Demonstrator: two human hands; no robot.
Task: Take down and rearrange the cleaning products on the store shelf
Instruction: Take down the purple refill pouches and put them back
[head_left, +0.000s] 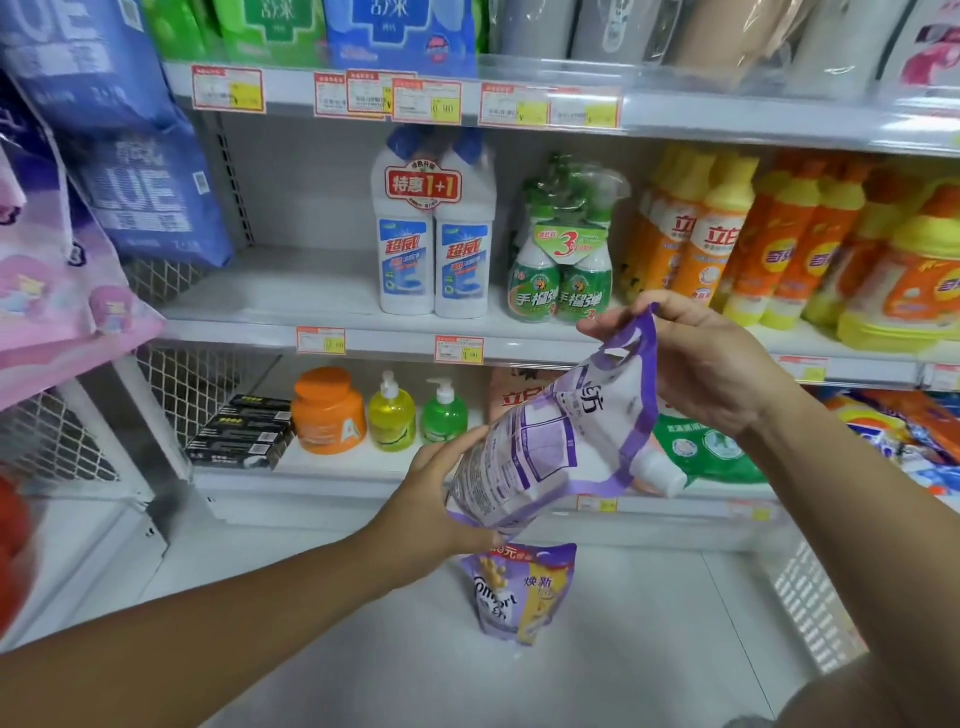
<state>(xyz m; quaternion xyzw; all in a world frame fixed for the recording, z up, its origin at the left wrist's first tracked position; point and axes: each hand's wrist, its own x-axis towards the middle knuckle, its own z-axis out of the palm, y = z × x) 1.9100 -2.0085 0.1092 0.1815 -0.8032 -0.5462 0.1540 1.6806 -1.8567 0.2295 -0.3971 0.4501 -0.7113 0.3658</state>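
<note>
I hold a purple-and-white refill pouch (550, 436) with a white spout cap, tilted in front of the shelves. My left hand (436, 499) grips its bottom end. My right hand (711, 358) pinches its top edge by the handle hole. A second purple pouch (519, 592) stands upright on the white floor just below. On the middle shelf (270, 296) stand twin white toilet-cleaner bottles (435, 234) and a pack of green spray bottles (563, 249); the left part of that shelf is bare.
Orange and yellow dish-soap bottles (779, 244) fill the middle shelf's right side. The lower shelf carries an orange jar (328, 410), yellow (392, 415) and green (444, 415) pump bottles, black boxes (244, 431) and bagged detergent (711, 447). Blue and pink bags (130, 171) hang at the left.
</note>
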